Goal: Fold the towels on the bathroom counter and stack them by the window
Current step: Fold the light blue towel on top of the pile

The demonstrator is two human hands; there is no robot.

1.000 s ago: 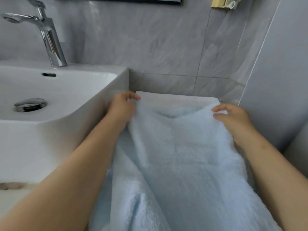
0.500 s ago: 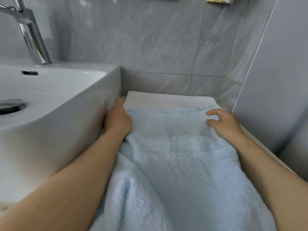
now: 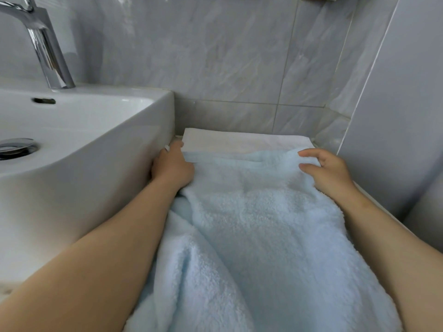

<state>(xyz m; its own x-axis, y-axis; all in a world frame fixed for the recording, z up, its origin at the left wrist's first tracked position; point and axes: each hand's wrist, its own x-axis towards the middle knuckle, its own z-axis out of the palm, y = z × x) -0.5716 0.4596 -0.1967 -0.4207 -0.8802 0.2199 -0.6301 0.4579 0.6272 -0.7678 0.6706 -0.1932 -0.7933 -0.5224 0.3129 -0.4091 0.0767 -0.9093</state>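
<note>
A fluffy light blue towel (image 3: 259,224) lies lengthwise in the narrow gap between the sink and the right wall, with its far edge over a folded white towel (image 3: 239,141) against the back tiles. My left hand (image 3: 172,167) grips the blue towel's far left corner beside the sink wall. My right hand (image 3: 328,171) pinches the far right corner between thumb and fingers. The towel's near end bunches in loose folds towards me.
A white ceramic sink (image 3: 96,149) stands close on the left, with a chrome tap (image 3: 45,51) and drain (image 3: 16,146). Grey marble tiles (image 3: 227,63) form the back wall. A plain grey wall (image 3: 395,116) closes the right side.
Both hands have lowered the blue towel's far edge from mid-air down onto the white towel. The view has moved closer and slightly right.
</note>
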